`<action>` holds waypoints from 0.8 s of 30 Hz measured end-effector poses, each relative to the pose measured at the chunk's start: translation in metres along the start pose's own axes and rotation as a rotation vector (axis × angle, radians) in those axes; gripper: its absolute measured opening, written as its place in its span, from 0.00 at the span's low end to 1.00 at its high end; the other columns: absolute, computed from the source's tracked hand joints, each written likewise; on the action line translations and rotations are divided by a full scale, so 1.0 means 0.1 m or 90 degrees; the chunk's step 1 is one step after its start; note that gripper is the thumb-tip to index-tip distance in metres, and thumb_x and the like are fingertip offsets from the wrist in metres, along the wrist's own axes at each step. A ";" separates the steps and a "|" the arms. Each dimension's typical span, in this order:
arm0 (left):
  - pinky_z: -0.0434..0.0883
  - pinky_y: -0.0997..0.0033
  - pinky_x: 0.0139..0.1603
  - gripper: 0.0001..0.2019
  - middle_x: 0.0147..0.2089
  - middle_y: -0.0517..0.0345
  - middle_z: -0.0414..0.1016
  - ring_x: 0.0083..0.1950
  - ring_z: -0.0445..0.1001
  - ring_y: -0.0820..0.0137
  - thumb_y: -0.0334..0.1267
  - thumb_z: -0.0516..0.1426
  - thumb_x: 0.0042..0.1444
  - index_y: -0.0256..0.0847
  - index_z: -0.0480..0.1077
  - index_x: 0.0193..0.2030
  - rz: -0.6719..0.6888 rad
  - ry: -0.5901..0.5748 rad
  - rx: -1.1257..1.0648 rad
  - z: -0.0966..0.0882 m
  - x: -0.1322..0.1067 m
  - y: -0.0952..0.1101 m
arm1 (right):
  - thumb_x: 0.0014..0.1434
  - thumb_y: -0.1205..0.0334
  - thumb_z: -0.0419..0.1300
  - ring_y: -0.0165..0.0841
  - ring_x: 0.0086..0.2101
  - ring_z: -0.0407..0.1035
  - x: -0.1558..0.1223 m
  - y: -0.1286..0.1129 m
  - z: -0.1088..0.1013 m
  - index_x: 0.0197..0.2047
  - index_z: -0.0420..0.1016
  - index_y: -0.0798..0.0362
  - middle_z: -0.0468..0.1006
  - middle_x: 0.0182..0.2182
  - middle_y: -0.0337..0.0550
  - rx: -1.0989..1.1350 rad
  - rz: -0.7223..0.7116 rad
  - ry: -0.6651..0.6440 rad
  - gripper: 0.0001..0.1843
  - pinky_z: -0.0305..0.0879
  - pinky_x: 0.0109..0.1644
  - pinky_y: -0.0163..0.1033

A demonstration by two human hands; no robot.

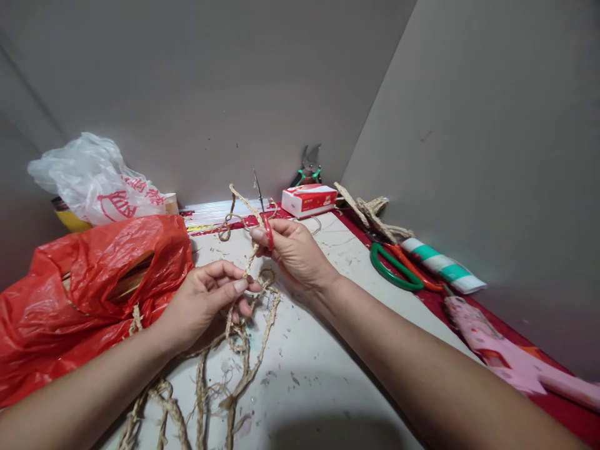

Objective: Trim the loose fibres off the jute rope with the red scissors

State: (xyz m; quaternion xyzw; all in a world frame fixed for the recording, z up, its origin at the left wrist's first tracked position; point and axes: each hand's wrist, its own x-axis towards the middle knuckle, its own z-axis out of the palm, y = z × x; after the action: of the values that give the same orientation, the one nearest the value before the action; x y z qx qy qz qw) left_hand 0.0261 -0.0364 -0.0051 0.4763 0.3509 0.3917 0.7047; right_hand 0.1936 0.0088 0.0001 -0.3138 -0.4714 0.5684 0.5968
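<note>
White plastic bag (91,178) is sitting between nine and ten o'clock, pruners (310,166) are standing at twelve, red-and-white box (308,200) is resting before them, striped roll (443,265) is lying past three, pink gun-shaped tool (519,364) is lying at four.

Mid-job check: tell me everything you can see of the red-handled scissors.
The red-handled scissors are small and slim. The handle is glossy red and looks like plastic; the narrow, dark blade end looks like metal and tapers to a point. They are held above the pale tabletop in the right grip, whose fingers hide part of the handle. The tip points up and away, leaning slightly left. The blades seem closed. Braided cord runs close beside the handle; I can't tell if they touch.
</note>
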 end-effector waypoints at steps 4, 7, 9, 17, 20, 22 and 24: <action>0.60 0.83 0.18 0.07 0.28 0.56 0.77 0.17 0.64 0.81 0.36 0.60 0.55 0.36 0.68 0.38 -0.015 -0.020 0.007 0.01 0.00 0.03 | 0.43 0.55 0.70 0.24 0.23 0.60 0.01 0.00 0.00 0.21 0.73 0.54 0.69 0.20 0.33 0.008 0.007 -0.002 0.13 0.57 0.29 0.33; 0.58 0.82 0.16 0.09 0.35 0.50 0.79 0.17 0.65 0.80 0.36 0.58 0.56 0.37 0.69 0.43 -0.042 -0.015 -0.018 0.01 0.01 0.07 | 0.43 0.56 0.70 0.23 0.22 0.59 0.00 0.01 0.00 0.20 0.70 0.54 0.67 0.19 0.32 0.006 0.011 -0.015 0.15 0.57 0.29 0.33; 0.62 0.80 0.17 0.11 0.42 0.46 0.79 0.18 0.68 0.78 0.37 0.57 0.57 0.38 0.69 0.46 -0.059 -0.012 -0.045 -0.01 0.02 0.08 | 0.44 0.55 0.70 0.23 0.22 0.59 -0.02 0.01 0.02 0.19 0.69 0.54 0.66 0.18 0.31 -0.003 0.020 -0.030 0.16 0.57 0.28 0.34; 0.68 0.77 0.22 0.08 0.26 0.55 0.77 0.20 0.72 0.74 0.37 0.60 0.54 0.36 0.73 0.40 -0.068 -0.023 -0.060 -0.02 0.02 0.07 | 0.45 0.56 0.69 0.23 0.21 0.61 -0.09 0.03 0.07 0.21 0.71 0.54 0.69 0.19 0.32 -0.044 0.027 -0.104 0.13 0.58 0.27 0.33; 0.67 0.79 0.22 0.08 0.22 0.58 0.73 0.19 0.70 0.76 0.37 0.60 0.53 0.36 0.74 0.38 -0.072 -0.013 -0.056 0.00 0.02 0.08 | 0.45 0.56 0.69 0.23 0.22 0.61 -0.09 0.03 0.08 0.21 0.71 0.54 0.68 0.19 0.31 -0.043 0.026 -0.106 0.14 0.57 0.27 0.32; 0.66 0.79 0.22 0.07 0.21 0.60 0.72 0.19 0.70 0.77 0.37 0.61 0.53 0.35 0.74 0.37 -0.066 0.001 -0.049 0.01 0.02 0.08 | 0.44 0.55 0.70 0.22 0.22 0.60 -0.09 0.04 0.08 0.21 0.71 0.54 0.68 0.19 0.31 -0.042 0.019 -0.105 0.14 0.57 0.27 0.32; 0.66 0.80 0.22 0.07 0.19 0.62 0.70 0.18 0.69 0.78 0.37 0.61 0.53 0.36 0.74 0.36 -0.058 0.006 -0.040 0.01 0.02 0.08 | 0.44 0.55 0.70 0.22 0.22 0.59 -0.08 0.04 0.08 0.21 0.71 0.54 0.68 0.19 0.31 -0.042 0.014 -0.107 0.15 0.57 0.27 0.32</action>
State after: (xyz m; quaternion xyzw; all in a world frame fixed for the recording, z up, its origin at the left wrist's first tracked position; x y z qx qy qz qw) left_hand 0.0262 -0.0330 0.0022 0.4354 0.3629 0.3723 0.7349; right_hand 0.1855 0.0000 -0.0022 -0.2898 -0.5351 0.5834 0.5380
